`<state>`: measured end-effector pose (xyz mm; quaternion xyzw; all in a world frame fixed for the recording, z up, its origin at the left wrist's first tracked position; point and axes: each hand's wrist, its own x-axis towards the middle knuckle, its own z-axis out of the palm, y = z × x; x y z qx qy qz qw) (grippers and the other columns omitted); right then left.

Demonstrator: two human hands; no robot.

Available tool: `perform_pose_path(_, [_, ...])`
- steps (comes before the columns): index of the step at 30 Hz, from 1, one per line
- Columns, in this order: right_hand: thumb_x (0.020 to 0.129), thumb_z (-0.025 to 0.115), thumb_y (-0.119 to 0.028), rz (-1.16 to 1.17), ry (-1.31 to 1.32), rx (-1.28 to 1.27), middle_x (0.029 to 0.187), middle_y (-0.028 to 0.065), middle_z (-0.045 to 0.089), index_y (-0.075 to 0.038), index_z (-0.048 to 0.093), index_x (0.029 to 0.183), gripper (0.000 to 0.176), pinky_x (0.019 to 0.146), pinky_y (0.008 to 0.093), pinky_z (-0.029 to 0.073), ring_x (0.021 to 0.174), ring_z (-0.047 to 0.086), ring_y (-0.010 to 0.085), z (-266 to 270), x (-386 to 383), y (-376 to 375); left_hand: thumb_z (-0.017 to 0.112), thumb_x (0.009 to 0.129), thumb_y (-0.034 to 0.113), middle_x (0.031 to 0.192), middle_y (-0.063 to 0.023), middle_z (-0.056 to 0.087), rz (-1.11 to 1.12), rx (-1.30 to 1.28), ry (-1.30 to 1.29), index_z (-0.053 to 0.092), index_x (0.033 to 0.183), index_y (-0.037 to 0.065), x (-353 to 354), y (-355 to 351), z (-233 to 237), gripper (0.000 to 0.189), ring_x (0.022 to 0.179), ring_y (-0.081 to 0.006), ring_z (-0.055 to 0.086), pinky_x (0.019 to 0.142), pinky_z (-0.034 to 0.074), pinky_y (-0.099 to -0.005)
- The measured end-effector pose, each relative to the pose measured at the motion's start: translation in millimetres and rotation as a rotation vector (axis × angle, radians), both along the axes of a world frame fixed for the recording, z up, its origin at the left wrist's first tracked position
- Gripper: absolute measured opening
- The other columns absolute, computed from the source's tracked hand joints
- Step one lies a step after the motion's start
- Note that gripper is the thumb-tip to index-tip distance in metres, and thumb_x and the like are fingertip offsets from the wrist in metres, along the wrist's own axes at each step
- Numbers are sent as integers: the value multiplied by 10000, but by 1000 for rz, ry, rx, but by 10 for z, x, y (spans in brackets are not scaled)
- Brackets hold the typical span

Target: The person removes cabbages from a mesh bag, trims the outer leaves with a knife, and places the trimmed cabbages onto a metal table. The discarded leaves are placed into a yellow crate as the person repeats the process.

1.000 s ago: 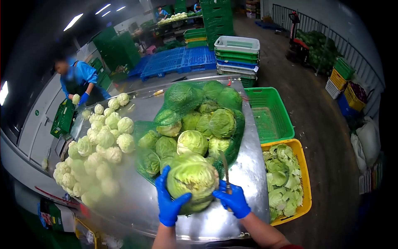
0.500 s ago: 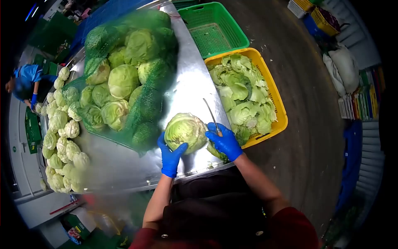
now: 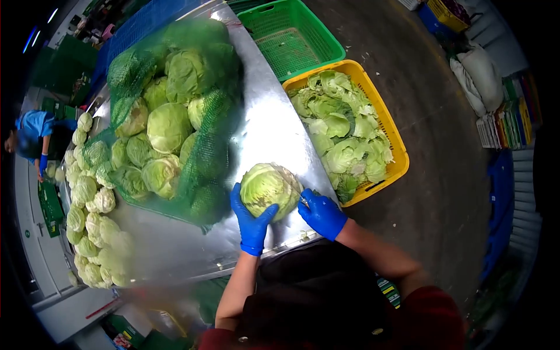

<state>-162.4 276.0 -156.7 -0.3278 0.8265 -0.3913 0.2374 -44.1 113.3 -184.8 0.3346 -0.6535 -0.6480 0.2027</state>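
Observation:
A pale green cabbage (image 3: 269, 188) rests at the near edge of the metal table (image 3: 266, 125). My left hand (image 3: 253, 226), in a blue glove, cups its lower left side, thumb across the front. Against its right side is my right hand (image 3: 322, 216), also gloved in blue, closed around a small knife (image 3: 304, 202). The knife's blade points at the cabbage's right edge and is mostly hidden.
Left on the table lies a green net bag (image 3: 201, 175) full of cabbages. Trimmed cabbages (image 3: 84, 189) line the far left. Beside the table's right edge, a yellow crate (image 3: 398, 169) holds loose leaves, with a green crate (image 3: 326, 35) behind. A person (image 3: 36, 131) stands beyond the table.
The knife, upright and away from the cabbage before, is now turned in against its right side. The leaf that hung below my right hand is out of sight. My left hand keeps its hold.

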Motion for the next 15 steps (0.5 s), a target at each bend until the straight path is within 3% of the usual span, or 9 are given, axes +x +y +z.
perform_pose_path(2, [901,556,-194,3,-41,31,801,261,629,-15,478,976,209,642,526,492,759,619,456,34,-34,7,865,652,189,1393,-142,335,-4,88,11,239,1455,27,-27,25,52,1031,1294,-261,375,1098,326,-386])
perform_pose_path(5, [899,552,-208,26,-115,155,797,272,629,1,483,982,235,652,530,499,764,622,459,-100,-84,-3,864,660,271,1424,-168,299,-29,-70,-56,226,1465,17,10,99,-14,1058,1340,-298,321,1125,278,-414])
perform_pose_path(8, [905,543,-227,67,-28,123,811,279,633,9,491,998,259,669,535,503,777,625,462,-81,-127,31,831,686,217,1414,-154,293,-56,-353,-118,211,1471,28,-25,219,27,1018,1304,-288,357,1099,325,-404])
perform_pose_path(9, [909,539,-237,79,-10,127,821,282,635,11,494,1004,269,678,539,503,786,626,463,-43,-155,37,843,677,265,1403,-160,291,-45,-420,-128,213,1465,19,-46,256,21,1038,1303,-299,350,1104,307,-413])
perform_pose_path(12, [910,543,-249,153,11,203,867,286,640,24,500,1032,302,723,526,506,839,628,459,-103,-228,53,847,677,281,1397,-156,293,-40,-442,-138,217,1462,13,-74,219,-6,1042,1296,-301,354,1103,309,-410])
perform_pose_path(13, [911,543,-253,181,16,229,884,287,642,29,504,1042,313,739,520,506,858,629,457,-125,-231,46,845,668,364,1393,-182,313,-8,-256,-82,269,1429,-2,-128,195,33,1022,1313,-340,313,1125,243,-438])
perform_pose_path(15, [911,543,-260,221,17,290,924,288,645,43,516,1062,339,772,503,506,892,629,452,-111,-253,-4,850,656,350,1377,-177,322,-10,-231,-90,275,1422,0,-162,164,53,1019,1298,-336,324,1118,252,-436])
